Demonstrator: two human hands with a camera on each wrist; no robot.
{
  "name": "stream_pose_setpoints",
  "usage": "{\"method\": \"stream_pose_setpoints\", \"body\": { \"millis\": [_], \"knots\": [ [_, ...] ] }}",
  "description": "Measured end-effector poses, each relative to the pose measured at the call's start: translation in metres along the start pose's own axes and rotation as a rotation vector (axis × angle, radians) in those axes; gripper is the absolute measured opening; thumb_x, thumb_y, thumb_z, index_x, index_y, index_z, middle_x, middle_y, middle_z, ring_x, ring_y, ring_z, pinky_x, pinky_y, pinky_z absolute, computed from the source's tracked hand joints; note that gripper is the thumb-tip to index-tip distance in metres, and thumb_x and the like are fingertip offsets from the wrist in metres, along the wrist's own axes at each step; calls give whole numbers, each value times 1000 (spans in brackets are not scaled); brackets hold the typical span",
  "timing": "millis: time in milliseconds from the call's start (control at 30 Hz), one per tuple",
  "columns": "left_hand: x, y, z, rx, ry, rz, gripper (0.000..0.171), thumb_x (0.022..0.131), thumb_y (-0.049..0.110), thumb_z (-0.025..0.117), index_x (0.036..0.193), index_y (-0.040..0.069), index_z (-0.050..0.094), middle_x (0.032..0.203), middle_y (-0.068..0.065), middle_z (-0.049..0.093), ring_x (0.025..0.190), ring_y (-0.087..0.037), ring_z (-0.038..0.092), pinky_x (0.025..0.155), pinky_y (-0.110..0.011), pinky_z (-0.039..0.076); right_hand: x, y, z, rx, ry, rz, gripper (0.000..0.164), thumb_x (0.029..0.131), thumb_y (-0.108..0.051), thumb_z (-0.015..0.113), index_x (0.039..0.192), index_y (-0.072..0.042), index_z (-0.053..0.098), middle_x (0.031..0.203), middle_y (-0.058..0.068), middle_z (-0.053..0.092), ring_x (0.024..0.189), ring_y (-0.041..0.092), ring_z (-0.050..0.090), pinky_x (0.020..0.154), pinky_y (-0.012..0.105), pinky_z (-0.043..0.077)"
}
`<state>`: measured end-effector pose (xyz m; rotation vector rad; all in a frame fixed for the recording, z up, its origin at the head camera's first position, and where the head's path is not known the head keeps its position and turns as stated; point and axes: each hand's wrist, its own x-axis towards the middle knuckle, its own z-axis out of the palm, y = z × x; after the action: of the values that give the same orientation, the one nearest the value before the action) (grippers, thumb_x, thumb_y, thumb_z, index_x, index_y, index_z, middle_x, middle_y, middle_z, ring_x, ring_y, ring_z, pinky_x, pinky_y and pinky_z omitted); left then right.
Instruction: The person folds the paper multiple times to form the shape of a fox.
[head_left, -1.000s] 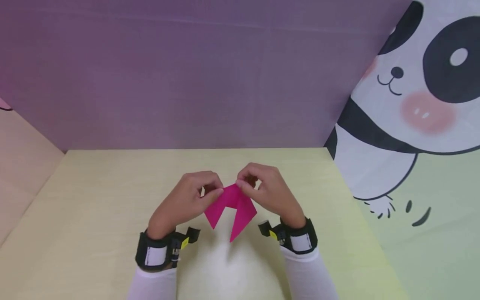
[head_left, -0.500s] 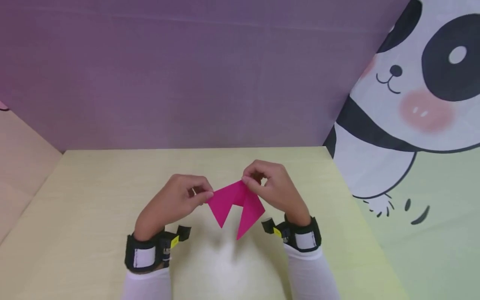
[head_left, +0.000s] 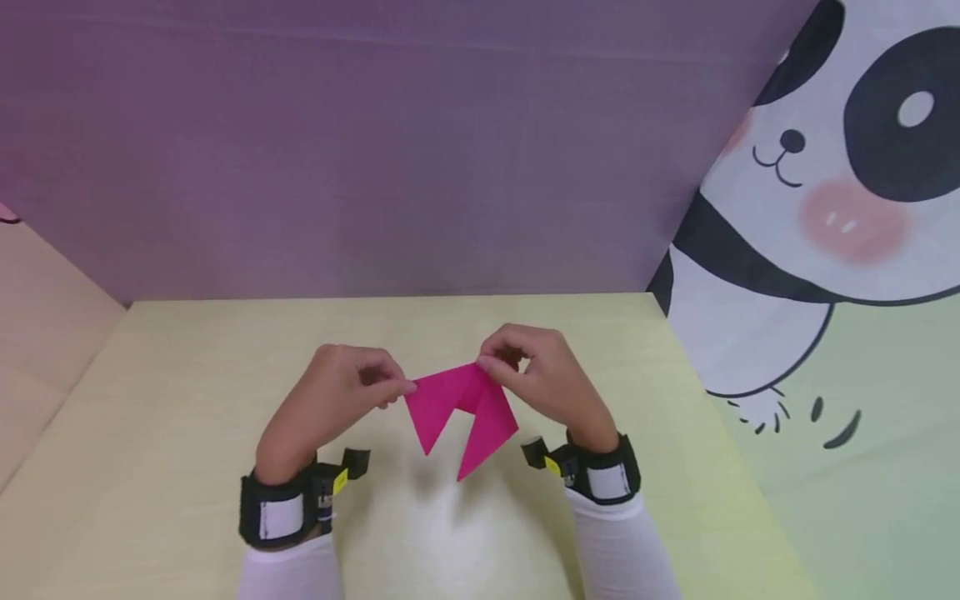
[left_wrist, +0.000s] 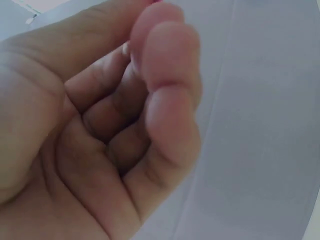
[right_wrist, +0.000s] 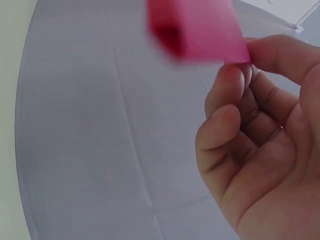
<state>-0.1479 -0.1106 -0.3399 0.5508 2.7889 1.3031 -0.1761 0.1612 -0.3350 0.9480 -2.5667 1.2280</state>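
Observation:
A bright pink folded paper (head_left: 487, 425) is held up over the table, with two pointed flaps hanging down and a notch between them. My left hand (head_left: 333, 396) pinches its upper left corner between thumb and fingertips. At the top right edge, my right hand (head_left: 543, 375) pinches the paper between thumb and index finger. The right wrist view shows the pink paper (right_wrist: 205, 30) blurred at the top, its corner in the fingertips of the right hand (right_wrist: 265, 150). In the left wrist view, the left hand (left_wrist: 100, 125) has curled fingers, and only a sliver of pink shows at the top.
A pale yellow table (head_left: 195, 400) lies beneath both hands. Behind it rises a purple backdrop (head_left: 375, 167), with a panda-printed cloth (head_left: 810, 292) to the right. Each wrist wears a black strap (head_left: 281, 512) with a small camera arm.
My left hand has moved left and now pinches the paper farther out at its left corner. More of the left flap shows. The right hand shifted only slightly, keeping its pinch.

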Motion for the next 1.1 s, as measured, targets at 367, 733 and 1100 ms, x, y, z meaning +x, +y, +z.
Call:
{"method": "stream_pose_setpoints", "body": {
  "millis": [367, 733, 1100],
  "knots": [
    [8, 15, 21, 99, 10, 205, 19, 84, 19, 75, 102, 21, 73, 91, 11, 69, 79, -3, 61, 71, -22, 54, 7, -10, 19, -91, -57, -73, 13, 88, -24, 70, 99, -18, 68, 88, -9, 64, 74, 1, 56, 64, 20, 50],
    [24, 10, 20, 262, 278, 397, 21, 77, 18, 81, 97, 15, 76, 85, 3, 72, 74, -9, 64, 70, -25, 57, 10, 9, 6, -115, -91, -90, 15, 88, -12, 69, 102, -15, 66, 96, -6, 66, 87, 4, 62, 77, 20, 56],
    [56, -19, 28, 617, 324, 678, 18, 81, 4, 75, 99, 8, 74, 93, -5, 72, 84, -18, 67, 76, -29, 57, 35, 40, 15, -603, 36, -408, 10, 87, -9, 69, 97, -11, 67, 94, 1, 69, 92, 14, 64, 85, 24, 54]
  ]
}}
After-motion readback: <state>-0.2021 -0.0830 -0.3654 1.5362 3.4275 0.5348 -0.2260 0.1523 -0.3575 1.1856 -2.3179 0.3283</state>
